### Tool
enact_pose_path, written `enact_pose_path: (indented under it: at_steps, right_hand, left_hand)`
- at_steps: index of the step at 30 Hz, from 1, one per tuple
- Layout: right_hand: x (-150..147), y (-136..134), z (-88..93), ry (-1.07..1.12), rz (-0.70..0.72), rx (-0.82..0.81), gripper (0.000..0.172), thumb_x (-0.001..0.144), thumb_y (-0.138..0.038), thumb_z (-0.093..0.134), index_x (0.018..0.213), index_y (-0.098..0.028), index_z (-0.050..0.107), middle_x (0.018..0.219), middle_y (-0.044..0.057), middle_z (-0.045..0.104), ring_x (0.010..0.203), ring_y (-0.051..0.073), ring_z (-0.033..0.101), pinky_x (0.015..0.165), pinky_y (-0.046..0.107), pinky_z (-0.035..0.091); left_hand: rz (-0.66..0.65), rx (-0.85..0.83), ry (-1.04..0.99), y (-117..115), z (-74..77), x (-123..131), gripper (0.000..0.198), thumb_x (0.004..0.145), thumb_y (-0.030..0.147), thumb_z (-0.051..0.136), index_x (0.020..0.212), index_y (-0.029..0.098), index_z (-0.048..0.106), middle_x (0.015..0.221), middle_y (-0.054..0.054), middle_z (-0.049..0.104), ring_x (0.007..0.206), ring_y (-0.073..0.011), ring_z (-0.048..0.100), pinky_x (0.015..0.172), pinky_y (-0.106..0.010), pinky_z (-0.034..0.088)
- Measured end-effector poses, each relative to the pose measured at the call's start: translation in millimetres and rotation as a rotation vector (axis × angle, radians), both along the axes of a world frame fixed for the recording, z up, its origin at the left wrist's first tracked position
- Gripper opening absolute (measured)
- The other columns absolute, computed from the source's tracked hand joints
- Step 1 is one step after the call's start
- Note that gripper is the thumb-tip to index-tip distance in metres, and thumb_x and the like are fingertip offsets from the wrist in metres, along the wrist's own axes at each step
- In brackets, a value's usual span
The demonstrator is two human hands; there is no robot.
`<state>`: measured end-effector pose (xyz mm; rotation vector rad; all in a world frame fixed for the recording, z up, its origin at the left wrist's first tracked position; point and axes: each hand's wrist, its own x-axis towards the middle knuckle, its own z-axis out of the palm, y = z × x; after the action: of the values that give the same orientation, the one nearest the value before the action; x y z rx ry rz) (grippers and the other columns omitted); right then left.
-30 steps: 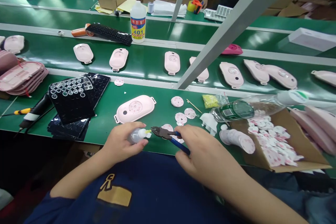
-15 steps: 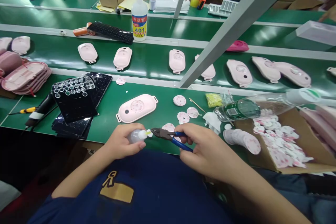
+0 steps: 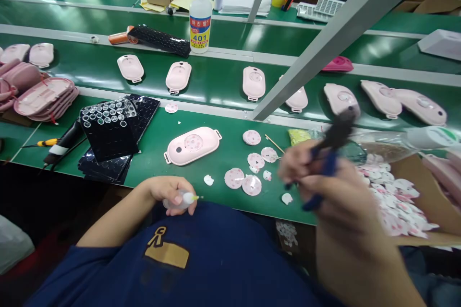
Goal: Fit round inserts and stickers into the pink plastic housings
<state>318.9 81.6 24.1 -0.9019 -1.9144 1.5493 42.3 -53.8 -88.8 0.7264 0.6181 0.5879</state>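
Observation:
My left hand (image 3: 169, 193) is closed round a small clear glue bottle (image 3: 182, 200) with a yellow tip, held at the near edge of the green bench (image 3: 151, 153). My right hand (image 3: 320, 177), blurred by motion, grips blue-handled pliers (image 3: 333, 144) raised to the right, jaws pointing up. Ahead of my left hand lies a pink oval case (image 3: 192, 145) with a patterned disc in it. Several round pink patterned discs (image 3: 248, 172) lie loose between my hands.
A black tray of clear domes (image 3: 110, 127) sits left, with a screwdriver (image 3: 46, 143). Pink cases (image 3: 254, 82) ride the conveyor behind. A 401 glue bottle (image 3: 200, 21) stands beyond. A cardboard box of discs (image 3: 399, 196) and a plastic water bottle (image 3: 389, 144) lie right. A grey post (image 3: 324, 43) slants overhead.
My right hand swung the pliers up and to the right, away from the glue bottle's tip. My left hand drew the bottle slightly toward me.

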Motion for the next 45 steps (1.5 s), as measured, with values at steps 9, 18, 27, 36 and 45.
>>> enact_pose_path:
  at_steps: [9,18,27,36,45]
  right_hand:
    - [-18,-31,0.3,-0.617,0.357,0.272,0.021,0.067,-0.014,0.05,0.086,-0.023,0.051,0.075,-0.001,0.052,0.065,0.016,0.047,0.057,0.028,0.034]
    - [-24,-50,-1.1,-0.665,0.404,0.365,0.024,0.072,-0.015,0.054,0.095,-0.02,0.057,0.084,0.003,0.06,0.074,0.02,0.054,0.063,0.029,0.035]
    - [-24,-54,5.5,-0.641,0.401,0.348,0.016,0.075,-0.016,0.051,0.089,-0.021,0.055,0.071,-0.001,0.055,0.062,0.016,0.048,0.056,0.028,0.029]
    - [-25,-53,7.0,-0.648,0.402,0.334,0.011,0.076,-0.014,0.05,0.083,-0.022,0.053,0.066,-0.003,0.05,0.058,0.014,0.045,0.054,0.027,0.027]
    - [-20,-49,1.9,-0.603,0.386,0.22,0.007,0.076,-0.019,0.051,0.082,-0.023,0.052,0.066,-0.005,0.049,0.057,0.013,0.046,0.052,0.026,0.03]
  left_hand:
    - [0.303,0.08,0.042,-6,8.9,8,0.054,0.063,0.062,0.078,0.085,0.015,0.067,0.055,-0.003,0.06,0.041,-0.0122,0.049,0.04,-0.023,0.035]
    - [0.573,0.48,0.467,-8,22.0,22,0.051,0.074,0.06,0.073,0.096,0.014,0.066,0.067,-0.003,0.062,0.056,-0.0151,0.056,0.053,-0.026,0.045]
    - [0.671,0.773,0.739,-9,33.2,22,0.033,0.08,0.044,0.07,0.095,0.015,0.069,0.078,-0.006,0.071,0.064,-0.0179,0.063,0.061,-0.027,0.049]
    - [0.711,0.926,0.927,-10,36.9,21,0.028,0.08,0.039,0.071,0.097,0.018,0.071,0.089,-0.007,0.077,0.075,-0.0207,0.071,0.072,-0.029,0.055]
    - [0.818,1.269,1.283,-8,40.4,17,0.027,0.084,0.039,0.067,0.1,0.019,0.068,0.089,-0.008,0.078,0.073,-0.0213,0.074,0.068,-0.028,0.057]
